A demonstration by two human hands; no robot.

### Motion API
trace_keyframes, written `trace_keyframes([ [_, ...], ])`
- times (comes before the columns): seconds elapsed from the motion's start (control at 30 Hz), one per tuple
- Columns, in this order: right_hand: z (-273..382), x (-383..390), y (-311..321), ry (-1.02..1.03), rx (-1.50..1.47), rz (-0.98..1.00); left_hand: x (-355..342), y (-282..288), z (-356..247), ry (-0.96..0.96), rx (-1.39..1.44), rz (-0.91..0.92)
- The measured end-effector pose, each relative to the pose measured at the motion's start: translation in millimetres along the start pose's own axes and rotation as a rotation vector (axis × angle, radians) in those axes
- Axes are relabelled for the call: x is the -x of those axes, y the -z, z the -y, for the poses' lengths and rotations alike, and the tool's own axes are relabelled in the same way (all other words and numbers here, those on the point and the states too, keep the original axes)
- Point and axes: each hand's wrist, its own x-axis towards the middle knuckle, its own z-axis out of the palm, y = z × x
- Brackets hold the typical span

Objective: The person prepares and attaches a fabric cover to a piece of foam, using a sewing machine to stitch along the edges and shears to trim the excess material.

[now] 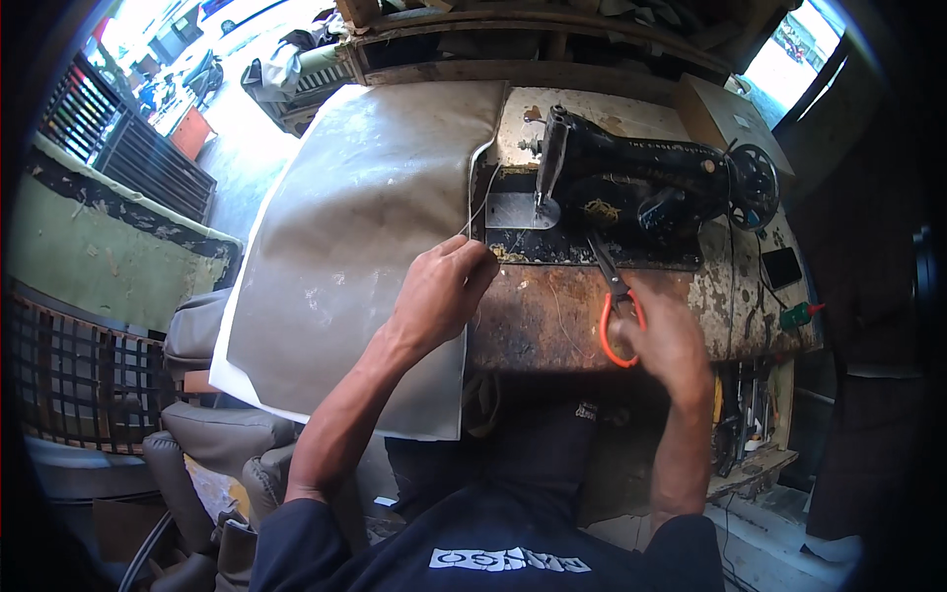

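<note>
A large grey-brown vinyl sheet (365,197) with a pale underside lies over the left part of the worktable. At its right edge my left hand (444,286) is closed, fingertips pinched on a thin pale thread (484,202) that curves up toward the machine. My right hand (666,331) grips scissors with orange handles (606,331), their dark blades pointing up toward the machine bed; this hand is slightly blurred. Just beyond stands a black sewing machine (631,178), its needle area over a metal plate (513,211) between my hands.
The worn wooden table (533,316) has loose threads on its front. A dark flat object (781,266) and a green bottle with a red tip (797,316) lie at the right. Padded grey pieces (217,434) are heaped at lower left. Wooden framing (552,44) stands behind.
</note>
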Motion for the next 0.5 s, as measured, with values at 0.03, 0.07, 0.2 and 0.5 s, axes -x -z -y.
trace_keyframes([
  [0.03,0.0,-12.2,18.4,-0.056,0.056,-0.065,-1.6,-0.6,7.0,0.006,0.011,0.024],
  [0.07,2.1,-29.3,40.3,-0.126,-0.043,-0.211,-3.8,-1.3,16.4,0.014,0.02,0.049],
  [0.2,-95.1,-151.8,142.5,-0.199,0.215,-0.964,-30.2,-19.3,30.0,-0.033,0.028,0.104],
  [0.5,-125.0,-121.1,166.5,-0.648,0.479,0.004,-85.4,-48.2,52.7,-0.045,-0.002,0.137],
])
